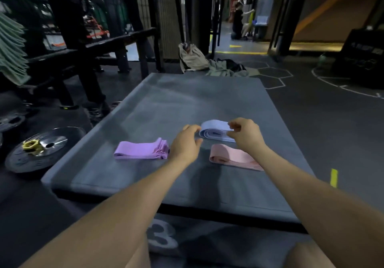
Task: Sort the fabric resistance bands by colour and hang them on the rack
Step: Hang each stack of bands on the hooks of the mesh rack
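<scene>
Both hands reach the blue bands stacked on the grey mat: left hand curled at their near end, right hand pinching the top layer. Purple bands and pink bands lie beside them. Soft, light fabric; probably best gathered around the whole stack

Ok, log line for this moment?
sorting | both hands at blue bands | left hand, right hand | purple stack, pink stack on mat

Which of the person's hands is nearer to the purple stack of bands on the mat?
Left. The left hand sits just right of the purple stack, almost at its end. The right hand is farther right, at the blue stack.
</scene>
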Action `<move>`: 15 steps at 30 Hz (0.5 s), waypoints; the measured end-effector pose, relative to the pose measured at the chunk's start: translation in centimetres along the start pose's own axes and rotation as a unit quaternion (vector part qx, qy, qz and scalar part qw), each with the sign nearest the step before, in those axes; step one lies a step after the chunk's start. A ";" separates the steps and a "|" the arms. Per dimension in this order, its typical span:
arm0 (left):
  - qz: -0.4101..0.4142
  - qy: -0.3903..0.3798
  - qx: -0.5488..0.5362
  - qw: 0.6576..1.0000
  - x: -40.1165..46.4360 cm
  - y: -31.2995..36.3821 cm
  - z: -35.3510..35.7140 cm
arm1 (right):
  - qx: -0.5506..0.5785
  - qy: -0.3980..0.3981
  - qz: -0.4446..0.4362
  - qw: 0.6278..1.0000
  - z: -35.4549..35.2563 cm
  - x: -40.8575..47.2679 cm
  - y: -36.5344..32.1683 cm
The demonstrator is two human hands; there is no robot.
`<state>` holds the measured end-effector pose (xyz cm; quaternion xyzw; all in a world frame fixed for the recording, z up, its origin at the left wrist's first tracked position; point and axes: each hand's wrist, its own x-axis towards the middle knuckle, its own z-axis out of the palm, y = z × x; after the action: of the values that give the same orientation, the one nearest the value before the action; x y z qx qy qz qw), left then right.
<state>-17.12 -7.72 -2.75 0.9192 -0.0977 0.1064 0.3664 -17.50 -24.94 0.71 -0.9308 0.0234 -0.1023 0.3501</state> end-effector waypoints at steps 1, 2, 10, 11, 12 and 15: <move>-0.008 -0.003 -0.003 1.000 0.6 -0.1 0.6 | 0.003 0.000 0.004 1.000 0.0 0.5 0.6; -0.015 -0.006 -0.005 1.000 1.1 -0.2 1.2 | 0.004 0.000 0.008 1.000 0.2 1.1 1.2; -0.149 -0.025 0.041 0.988 5.7 -2.6 5.2 | -0.089 -0.025 -0.037 0.995 2.9 6.2 4.2; -0.161 -0.029 0.042 0.986 6.1 -2.9 5.6 | -0.102 -0.032 -0.050 0.993 3.3 6.7 4.4; -0.164 -0.031 0.046 0.985 6.5 -3.1 6.1 | -0.110 -0.040 -0.057 0.991 3.6 7.1 4.5; -0.148 -0.029 0.039 0.988 7.5 -3.3 7.0 | -0.129 -0.046 -0.074 0.988 4.3 7.9 5.0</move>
<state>-8.18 -11.03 -7.83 0.9397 0.0329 0.0278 0.3394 -8.73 -26.84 -4.33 -0.9710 -0.0488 -0.0811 0.2197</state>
